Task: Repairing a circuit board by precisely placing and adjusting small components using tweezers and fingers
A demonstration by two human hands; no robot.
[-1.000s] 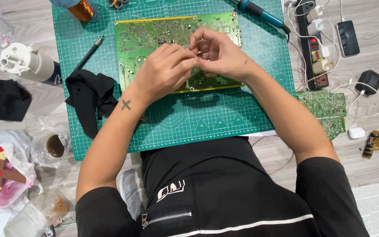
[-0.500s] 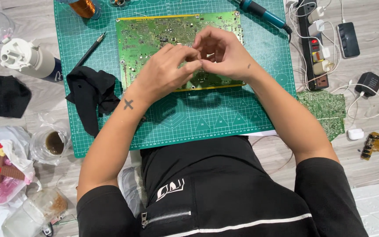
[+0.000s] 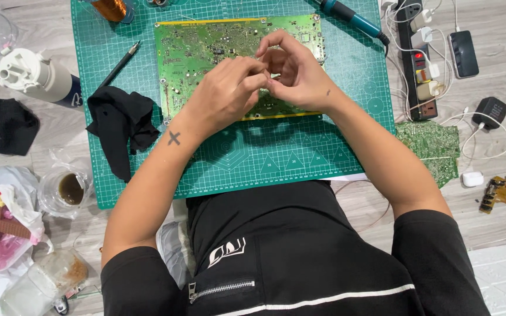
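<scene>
Little has shifted since the earlier frames: both hands stay bunched together over the large green circuit board (image 3: 206, 52), with only a small change in how the fingertips meet.

Under everything lies the green cutting mat (image 3: 300, 152), and the board rests flat on its upper half, directly beneath the fingers. The left hand (image 3: 226, 93) is curled nearly closed, thumb and forefinger pressed toward the right hand (image 3: 297, 73), whose fingers arch over in a loose hoop, tips pinched against the left's. Something very small may be held between them, but it is too small to tell what, or whether anything is there at all.

Left of the fingers a crumpled black cloth (image 3: 121, 120) sits on the mat's edge, with a dark pen-like tool (image 3: 118, 64) just above it. Above and right of the fingers lies a teal-handled soldering iron (image 3: 346, 14), untouched, and beyond it a power strip (image 3: 418, 64) on the floor. A smaller green board (image 3: 431, 146) lies off the mat, below and right.

By my reading, the work is mid-way: the board is laid out and tools are ready, but no tool is in hand.
</scene>
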